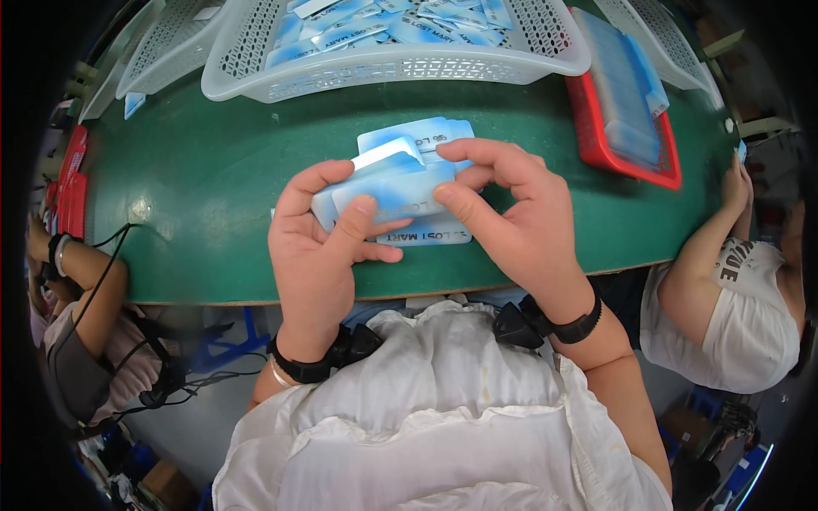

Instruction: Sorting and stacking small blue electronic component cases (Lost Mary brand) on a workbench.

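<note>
Over the near middle of the table, my left hand (319, 226) grips flat blue-and-white printed cards (396, 189), with its thumb across their front. A bent white flap or card edge stands up along the top. From the right, my right hand (532, 204) has its thumb on the right end of the same cards and its forefinger curled at their upper corner. I cannot tell how many cards are held. More cards of the kind (413, 134) lie just behind, and another card (434, 235) lies under my hands on the table.
A white perforated basket (383, 72) full of similar cards stands at the back. To the right, a red tray (596, 145) holds a translucent plastic box (618, 94). More white baskets (175, 51) are at the back left. People sit at both sides; a black cable hangs at left.
</note>
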A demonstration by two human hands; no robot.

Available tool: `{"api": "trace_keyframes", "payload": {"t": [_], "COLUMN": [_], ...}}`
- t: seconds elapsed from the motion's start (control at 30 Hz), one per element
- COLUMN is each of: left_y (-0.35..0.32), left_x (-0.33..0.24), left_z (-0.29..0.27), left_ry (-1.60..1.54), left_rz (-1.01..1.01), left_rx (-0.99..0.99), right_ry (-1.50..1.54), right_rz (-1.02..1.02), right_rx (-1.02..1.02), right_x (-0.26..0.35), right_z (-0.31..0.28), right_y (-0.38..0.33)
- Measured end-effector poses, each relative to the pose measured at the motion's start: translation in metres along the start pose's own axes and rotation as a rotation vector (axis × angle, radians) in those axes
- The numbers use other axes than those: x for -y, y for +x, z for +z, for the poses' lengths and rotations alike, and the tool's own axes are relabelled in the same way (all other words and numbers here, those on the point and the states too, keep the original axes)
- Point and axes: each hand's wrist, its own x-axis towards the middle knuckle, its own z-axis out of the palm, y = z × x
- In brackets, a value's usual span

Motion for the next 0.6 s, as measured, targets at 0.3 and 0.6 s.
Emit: {"api": "trace_keyframes", "payload": {"t": [0.3, 0.6], "left_y": [0.0, 0.001], "left_x": [-0.001, 0.0], "left_z": [-0.002, -0.003], "left_ry": [-0.106, -0.114], "left_rz": [-0.025, -0.022], "left_rx": [-0.024, -0.016], "right_ry": [0.545, 0.61], "right_rz": [0.353, 0.394], "right_rx": [-0.027, -0.032], "right_x": [-0.008, -0.009], "right_z": [0.002, 0.0], "right_y": [0.001, 0.0]}}
